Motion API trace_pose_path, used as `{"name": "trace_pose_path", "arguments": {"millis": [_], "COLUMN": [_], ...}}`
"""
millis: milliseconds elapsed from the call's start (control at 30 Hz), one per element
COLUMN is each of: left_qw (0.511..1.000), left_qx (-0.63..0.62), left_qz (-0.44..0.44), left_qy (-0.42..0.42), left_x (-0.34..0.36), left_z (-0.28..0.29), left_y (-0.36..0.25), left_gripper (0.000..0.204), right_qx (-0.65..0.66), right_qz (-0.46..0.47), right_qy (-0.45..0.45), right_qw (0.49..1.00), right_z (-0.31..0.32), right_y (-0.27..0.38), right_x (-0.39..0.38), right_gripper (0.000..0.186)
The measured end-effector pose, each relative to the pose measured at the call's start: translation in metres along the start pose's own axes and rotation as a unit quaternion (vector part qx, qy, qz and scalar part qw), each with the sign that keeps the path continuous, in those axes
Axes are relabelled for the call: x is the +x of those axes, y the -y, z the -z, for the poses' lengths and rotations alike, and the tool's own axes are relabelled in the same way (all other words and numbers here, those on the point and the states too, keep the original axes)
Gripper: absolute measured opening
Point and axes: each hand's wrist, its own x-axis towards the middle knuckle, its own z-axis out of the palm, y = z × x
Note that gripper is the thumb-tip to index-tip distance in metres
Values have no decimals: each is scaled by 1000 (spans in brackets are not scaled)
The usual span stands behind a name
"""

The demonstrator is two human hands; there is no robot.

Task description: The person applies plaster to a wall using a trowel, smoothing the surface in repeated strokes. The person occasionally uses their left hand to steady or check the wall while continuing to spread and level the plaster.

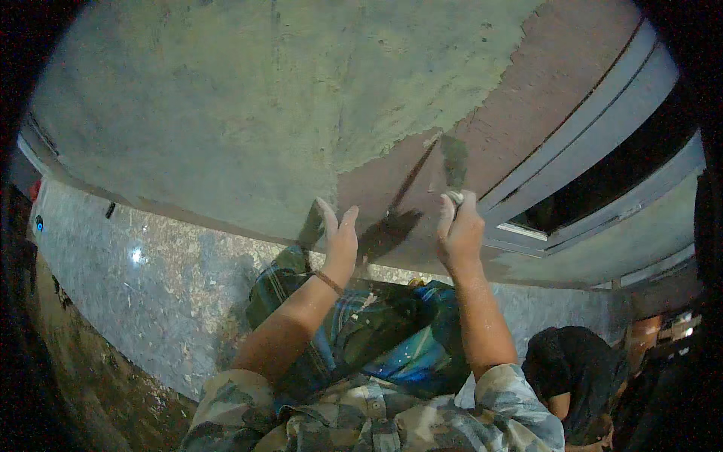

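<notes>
My right hand is closed round the handle of a putty knife. Its broad grey blade points up against the wall, on the pinkish-brown patch just below the edge of the grey-green coating. Whitish residue covers the fingers of both hands. My left hand is raised lower down and to the left, thumb and fingers stretched apart. Beside it lies a dark patch that looks like its shadow; no held thing shows there. The right arm and knife cast a dark shadow between the hands.
A grey window or door frame with a dark opening stands to the right. Below the wall runs a worn, paint-flecked floor or ledge. Checked blue-green cloth covers my lap. A person in black crouches at lower right.
</notes>
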Motion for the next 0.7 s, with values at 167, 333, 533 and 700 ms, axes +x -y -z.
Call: {"name": "trace_pose_path", "arguments": {"millis": [167,333,533,700], "left_qw": [991,970,967,962], "left_qx": [-116,-236,-245,-266], "left_qz": [55,63,63,61], "left_qy": [27,13,19,21], "left_x": [-5,0,1,0], "left_z": [-9,-13,-10,-9], "left_y": [11,15,15,16], "left_gripper": [90,82,79,77], "right_qx": [4,-110,4,-71], "right_qz": [30,28,27,28], "right_qy": [-40,150,-11,28], "right_qw": [999,982,1000,997], "right_z": [-1,-42,-15,-30], "right_y": [-9,-8,-8,-13], "right_x": [13,-26,0,-5], "right_gripper": [24,25,27,24]}}
